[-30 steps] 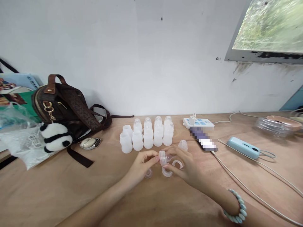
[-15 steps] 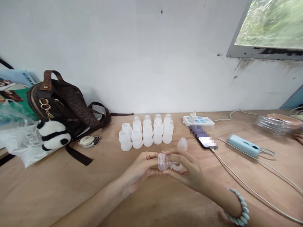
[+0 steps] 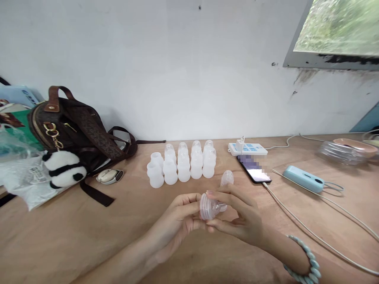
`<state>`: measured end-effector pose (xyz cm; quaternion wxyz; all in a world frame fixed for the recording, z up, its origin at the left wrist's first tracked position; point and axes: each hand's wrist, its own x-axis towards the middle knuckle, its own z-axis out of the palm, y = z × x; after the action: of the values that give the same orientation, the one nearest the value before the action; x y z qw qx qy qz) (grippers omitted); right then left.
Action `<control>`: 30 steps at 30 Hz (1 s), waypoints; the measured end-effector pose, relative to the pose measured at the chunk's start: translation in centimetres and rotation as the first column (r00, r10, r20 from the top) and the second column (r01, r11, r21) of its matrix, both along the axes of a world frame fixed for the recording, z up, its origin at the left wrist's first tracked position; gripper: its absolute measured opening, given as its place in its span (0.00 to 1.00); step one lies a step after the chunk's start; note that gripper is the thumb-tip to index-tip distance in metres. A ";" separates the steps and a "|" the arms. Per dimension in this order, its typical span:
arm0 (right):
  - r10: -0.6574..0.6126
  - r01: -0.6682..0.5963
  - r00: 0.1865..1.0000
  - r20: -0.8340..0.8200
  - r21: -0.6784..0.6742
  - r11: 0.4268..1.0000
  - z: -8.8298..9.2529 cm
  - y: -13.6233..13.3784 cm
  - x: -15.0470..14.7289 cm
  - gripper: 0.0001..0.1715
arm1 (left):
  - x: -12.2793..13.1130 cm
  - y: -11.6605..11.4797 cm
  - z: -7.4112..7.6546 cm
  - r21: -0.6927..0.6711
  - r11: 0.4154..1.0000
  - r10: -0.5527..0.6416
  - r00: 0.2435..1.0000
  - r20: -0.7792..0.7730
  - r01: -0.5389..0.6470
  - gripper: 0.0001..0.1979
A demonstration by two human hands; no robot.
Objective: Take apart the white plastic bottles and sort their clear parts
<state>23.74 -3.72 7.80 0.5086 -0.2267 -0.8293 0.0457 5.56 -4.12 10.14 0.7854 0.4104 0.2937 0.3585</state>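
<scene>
Teat (image 3: pixel 209 207): held tilted between both hands, above the table (image 3: pixel 89 228).
Left hand (image 3: pixel 181 215) partly closed, gripping the ribbed base; right hand (image 3: pixel 244 217) half curled, thumb and fingertips on its sides. Bottles (image 3: pixel 184 172) stand beyond; cap (image 3: pixel 227 177) near right hand.

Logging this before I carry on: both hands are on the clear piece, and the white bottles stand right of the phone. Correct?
The side is wrong: the white bottles stand left of the phone, as the head view shows. The left hand and right hand are both on the clear piece.
</scene>
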 end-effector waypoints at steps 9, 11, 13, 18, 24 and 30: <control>0.031 -0.030 0.995 -0.091 0.006 1.000 -0.1 -0.4 -0.3 0.26 | 0.3 -0.8 0.2 -0.057 0.998 0.028 0.999 0.024 -0.027 0.06; 0.033 -0.036 0.995 -0.092 -0.036 0.999 -0.1 -0.5 -0.2 0.25 | 0.3 -1.0 0.2 -0.070 0.997 0.028 0.999 0.028 -0.026 0.06; 0.035 -0.044 0.994 -0.099 -0.092 0.995 -0.3 -0.6 -0.1 0.25 | 0.2 -1.1 0.2 -0.089 0.995 0.038 0.999 0.031 -0.035 0.06; 0.065 -0.116 0.978 -0.199 -0.254 0.960 -0.9 -0.6 -0.6 0.22 | 0.3 -1.4 0.4 -0.139 0.990 0.008 0.997 0.070 0.002 0.08; 0.037 -0.265 0.883 -0.468 -0.431 0.863 0.2 0.2 0.4 0.18 | -0.7 -1.2 0.5 -0.175 0.985 0.020 0.986 0.164 0.009 0.11; -0.231 0.126 0.925 -0.301 -0.330 0.935 1.4 2.9 3.1 0.16 | -6.0 2.1 -2.3 0.268 0.934 0.280 0.950 -0.135 -0.237 0.18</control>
<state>26.86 -0.86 9.18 0.6030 -0.3667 -0.6892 0.1640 -0.40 -2.03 7.89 0.6454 0.4923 0.3644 0.4564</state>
